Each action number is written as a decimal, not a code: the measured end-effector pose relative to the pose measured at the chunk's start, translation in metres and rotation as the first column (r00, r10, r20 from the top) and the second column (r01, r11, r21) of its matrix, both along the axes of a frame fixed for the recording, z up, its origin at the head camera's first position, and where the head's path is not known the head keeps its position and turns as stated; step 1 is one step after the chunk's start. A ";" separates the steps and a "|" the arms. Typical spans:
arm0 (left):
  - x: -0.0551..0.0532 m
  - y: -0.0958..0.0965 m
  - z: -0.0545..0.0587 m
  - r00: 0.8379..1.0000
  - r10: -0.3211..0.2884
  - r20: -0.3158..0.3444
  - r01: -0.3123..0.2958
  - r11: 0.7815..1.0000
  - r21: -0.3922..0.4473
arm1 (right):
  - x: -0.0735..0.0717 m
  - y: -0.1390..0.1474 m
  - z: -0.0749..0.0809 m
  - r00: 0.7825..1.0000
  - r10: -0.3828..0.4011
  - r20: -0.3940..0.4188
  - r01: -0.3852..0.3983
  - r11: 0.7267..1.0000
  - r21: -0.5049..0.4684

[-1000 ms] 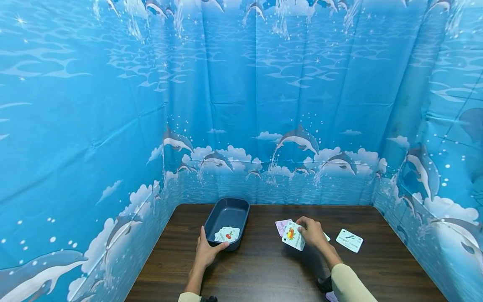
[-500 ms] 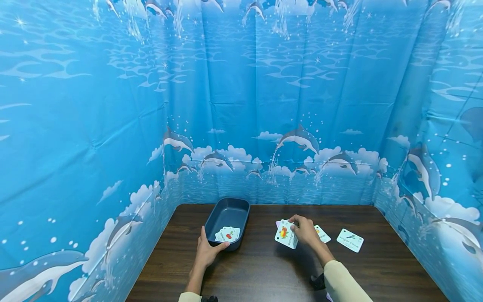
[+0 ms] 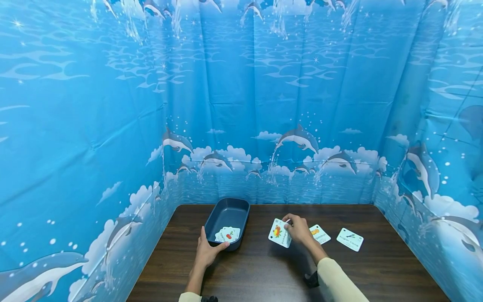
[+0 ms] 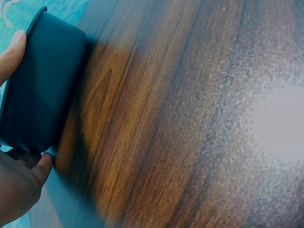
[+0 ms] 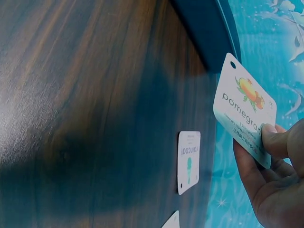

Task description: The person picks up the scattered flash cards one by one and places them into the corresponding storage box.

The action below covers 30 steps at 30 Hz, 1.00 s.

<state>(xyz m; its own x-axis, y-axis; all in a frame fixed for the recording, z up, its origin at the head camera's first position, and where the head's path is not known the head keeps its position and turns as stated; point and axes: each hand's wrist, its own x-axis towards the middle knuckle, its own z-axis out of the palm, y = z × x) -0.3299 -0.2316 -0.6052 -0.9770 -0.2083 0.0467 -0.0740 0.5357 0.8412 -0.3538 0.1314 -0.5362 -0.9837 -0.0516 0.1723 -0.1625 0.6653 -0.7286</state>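
Note:
My left hand point(image 3: 206, 252) grips the near end of a dark blue plastic tray point(image 3: 241, 216), its thumb at the near rim and its fingers along the left side. Several picture cards point(image 3: 230, 234) lie overlapped in the tray's near end, a cherry-like fruit on the top one. My right hand point(image 3: 299, 230) pinches a white pomegranate card point(image 3: 277, 232) by its edge, right of the tray and above the table. In the right wrist view the thumb presses the card's printed face point(image 5: 244, 102). Below it a raincoat card point(image 5: 189, 161) lies on the table, hidden in the head view.
On the dark wooden table point(image 3: 256, 272), a card with an orange fruit point(image 3: 320, 235) lies just right of my right hand. Farther right is a sugar cane card point(image 3: 349, 240). A blue dolphin-print curtain point(image 3: 279, 105) encloses the table at the back and sides.
My right hand has moved left toward the tray, carrying the pomegranate card. The orange-fruit card has come into fuller view behind it. My left hand and the tray stay in place.

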 end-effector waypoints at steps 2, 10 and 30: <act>0.000 0.000 0.000 1.000 -0.001 -0.001 0.001 1.000 0.003 | -0.001 -0.004 0.001 1.000 0.006 -0.002 -0.006 1.000 -0.010; -0.001 -0.002 -0.001 1.000 -0.007 -0.001 0.007 1.000 0.006 | -0.005 -0.017 0.001 1.000 0.015 0.022 -0.015 1.000 -0.018; 0.000 -0.001 -0.001 1.000 -0.001 -0.005 0.001 1.000 0.010 | -0.008 -0.044 0.007 0.998 0.060 -0.025 -0.060 0.998 -0.027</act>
<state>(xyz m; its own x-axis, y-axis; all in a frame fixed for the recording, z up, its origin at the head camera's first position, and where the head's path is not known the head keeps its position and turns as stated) -0.3298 -0.2326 -0.6065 -0.9769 -0.2079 0.0501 -0.0689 0.5276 0.8467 -0.3613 0.0869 -0.5288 -0.9745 -0.1052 0.1983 -0.2194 0.6332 -0.7423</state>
